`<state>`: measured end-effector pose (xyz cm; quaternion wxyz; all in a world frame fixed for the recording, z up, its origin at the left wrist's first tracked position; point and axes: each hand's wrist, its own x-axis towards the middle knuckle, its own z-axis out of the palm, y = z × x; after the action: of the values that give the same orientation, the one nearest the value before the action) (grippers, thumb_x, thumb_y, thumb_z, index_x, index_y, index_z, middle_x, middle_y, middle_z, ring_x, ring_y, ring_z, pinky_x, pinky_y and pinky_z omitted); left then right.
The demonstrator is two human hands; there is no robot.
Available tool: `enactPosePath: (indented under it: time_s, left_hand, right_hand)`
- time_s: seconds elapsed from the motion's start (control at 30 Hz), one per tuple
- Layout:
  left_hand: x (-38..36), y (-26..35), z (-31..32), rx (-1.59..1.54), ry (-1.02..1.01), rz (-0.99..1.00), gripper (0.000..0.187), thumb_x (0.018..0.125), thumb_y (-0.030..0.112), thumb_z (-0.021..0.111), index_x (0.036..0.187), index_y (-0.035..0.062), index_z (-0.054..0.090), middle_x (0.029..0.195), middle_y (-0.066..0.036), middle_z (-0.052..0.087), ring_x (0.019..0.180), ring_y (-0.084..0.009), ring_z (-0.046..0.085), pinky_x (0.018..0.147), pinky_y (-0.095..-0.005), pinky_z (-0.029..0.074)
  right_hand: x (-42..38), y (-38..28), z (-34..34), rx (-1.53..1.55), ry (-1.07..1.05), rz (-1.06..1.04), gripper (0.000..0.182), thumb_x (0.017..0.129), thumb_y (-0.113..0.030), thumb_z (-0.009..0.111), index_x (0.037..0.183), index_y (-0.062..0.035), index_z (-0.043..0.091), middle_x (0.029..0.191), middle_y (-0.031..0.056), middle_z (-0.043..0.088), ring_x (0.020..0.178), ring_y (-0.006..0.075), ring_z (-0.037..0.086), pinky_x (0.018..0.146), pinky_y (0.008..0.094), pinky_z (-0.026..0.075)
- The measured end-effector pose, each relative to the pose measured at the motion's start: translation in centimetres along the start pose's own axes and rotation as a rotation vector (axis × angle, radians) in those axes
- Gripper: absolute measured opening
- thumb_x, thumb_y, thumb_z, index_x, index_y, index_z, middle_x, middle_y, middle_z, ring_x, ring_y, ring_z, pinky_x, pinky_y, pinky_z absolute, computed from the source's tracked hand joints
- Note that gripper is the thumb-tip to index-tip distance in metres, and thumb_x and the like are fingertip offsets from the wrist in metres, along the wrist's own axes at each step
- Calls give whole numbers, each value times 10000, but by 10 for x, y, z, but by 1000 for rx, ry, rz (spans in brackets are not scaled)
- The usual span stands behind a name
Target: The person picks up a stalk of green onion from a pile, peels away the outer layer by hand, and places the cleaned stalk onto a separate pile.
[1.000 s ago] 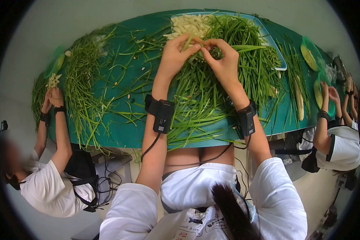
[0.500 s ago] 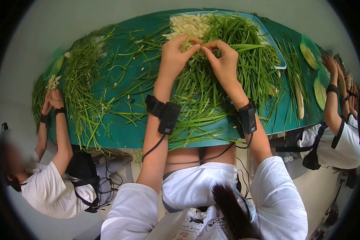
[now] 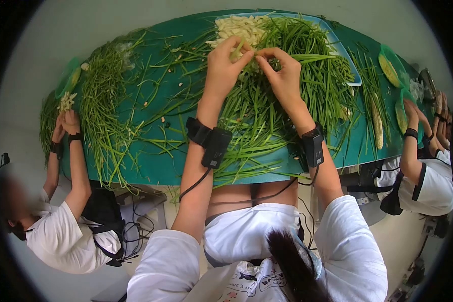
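My left hand is closed in a pinch, with a pale green piece between its thumb and fingers. Close beside it, my right hand is pinched too; what its fingertips grip is too small to name. Both are above long green stalks spread on the green table. Beyond my hands, pale peeled pieces and a heap of green stalks lie on a blue-rimmed tray.
At left, a person handles pale pieces beside another heap of stalks. People at right reach toward green baskets. A corn cob lies right of the tray. Cables hang from my wrist devices.
My left hand has risen slightly, and its fingers still pinch. At the right, a person's hands have moved down to the lower green basket.
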<state>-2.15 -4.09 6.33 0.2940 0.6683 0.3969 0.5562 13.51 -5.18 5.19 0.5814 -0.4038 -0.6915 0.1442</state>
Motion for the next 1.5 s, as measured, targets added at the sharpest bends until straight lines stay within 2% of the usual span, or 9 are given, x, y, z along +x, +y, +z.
enactPosePath:
  time_s: [0.3,0.7,1.0,1.07,1.1,1.17,1.3,1.37,1.5]
  left_hand:
    - [0,-1,-3,-83,-104,-34,189,875,145,678,962,-15,630,859,-17,617,745,-83,492,667,-259,417]
    - [2,-10,-5,-85,-134,-46,225,891,199,654,941,-20,643,757,48,536,667,-49,388,576,-223,312]
    - [1,-16,-3,-186,-162,-46,255,933,220,624,987,-29,641,835,32,564,710,-46,422,603,-223,343]
    - [2,-15,-2,-137,-116,-24,279,907,240,635,986,-25,668,772,-86,640,689,-128,529,638,-306,433]
    - [2,-15,-2,-139,-119,-23,279,907,240,635,986,-25,668,772,-86,640,689,-128,529,638,-306,433]
    - [2,-15,-5,-77,-144,-107,241,935,185,628,1042,-29,660,858,17,598,728,-58,452,623,-220,373]
    - [2,-16,1,-182,-110,-20,227,928,151,633,1056,-32,674,877,8,630,747,-55,500,649,-224,415]
    - [2,-12,2,-180,-105,-9,215,870,162,659,1017,15,714,823,-72,684,778,-142,628,731,-308,492]
    - [1,-6,-2,-82,-144,-42,221,863,156,661,1032,26,718,814,-65,684,783,-138,629,727,-303,493]
  right_hand:
    - [2,2,-2,-19,0,-11,117,798,-60,714,876,13,666,806,115,674,735,215,645,679,313,493]
    - [0,4,0,-74,-37,-90,133,766,-72,749,841,-7,660,774,106,658,694,231,623,652,329,488]
    - [0,-2,2,50,-37,82,154,833,-96,707,938,4,654,764,91,676,689,160,642,650,283,492]
    - [1,0,1,12,-81,109,159,846,-104,696,951,4,646,762,90,676,679,162,641,652,283,494]
    - [1,3,2,18,-75,69,151,853,-107,689,940,6,638,755,88,674,672,160,638,643,282,489]
    - [0,4,1,25,-65,34,145,859,-109,681,928,8,630,749,86,672,665,158,636,634,281,484]
    - [0,4,-1,77,-72,103,117,876,-95,652,888,11,604,733,82,667,664,147,631,624,275,476]
    - [2,4,0,95,-72,116,110,882,-89,642,879,12,597,732,83,668,667,143,629,623,274,475]
    - [1,2,0,129,-69,122,118,896,-96,629,871,7,577,734,75,661,674,130,620,605,270,463]
